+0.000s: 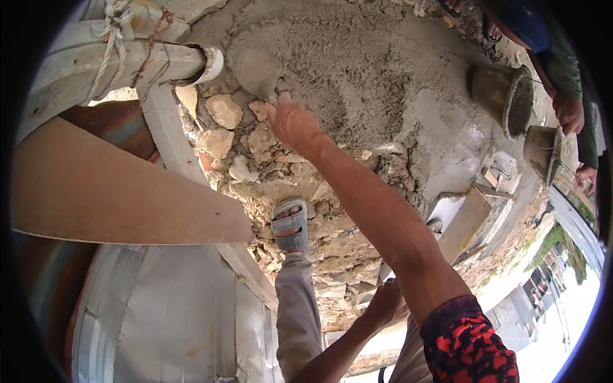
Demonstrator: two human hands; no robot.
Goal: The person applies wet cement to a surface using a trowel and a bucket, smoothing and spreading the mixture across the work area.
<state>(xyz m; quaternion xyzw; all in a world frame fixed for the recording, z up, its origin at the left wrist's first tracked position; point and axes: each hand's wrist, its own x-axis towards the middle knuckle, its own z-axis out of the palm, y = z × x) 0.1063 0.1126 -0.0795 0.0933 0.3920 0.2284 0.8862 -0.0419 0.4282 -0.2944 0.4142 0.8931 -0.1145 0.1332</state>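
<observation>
Head view: looks down on a rubble surface partly covered with wet grey mortar; straight edges bend near the rim.
Right hand: reaches forward with the arm extended, closed on the handle of a trowel.
Right grip: fingers wrapped together around the handle; the handle itself is hidden by the hand.
Trowel: blade coated in grey mortar, lying on the mortar at its left edge, just beside the pipe end.
Mortar: spread across the upper middle, bordering the bare rubble below and left of it.
Left hand: low in the frame near the knee, resting against the stones; whether the fingers are apart or together cannot be told.
Foot: in a grey sandal, planted on the rubble between the two hands.
Pipe: pale, lashed with rope to a beam at upper left, open end near the trowel.
Board: broad brown plank across the left side.
Buckets: two mortar-stained buckets at upper right, held by another person's hand.
</observation>
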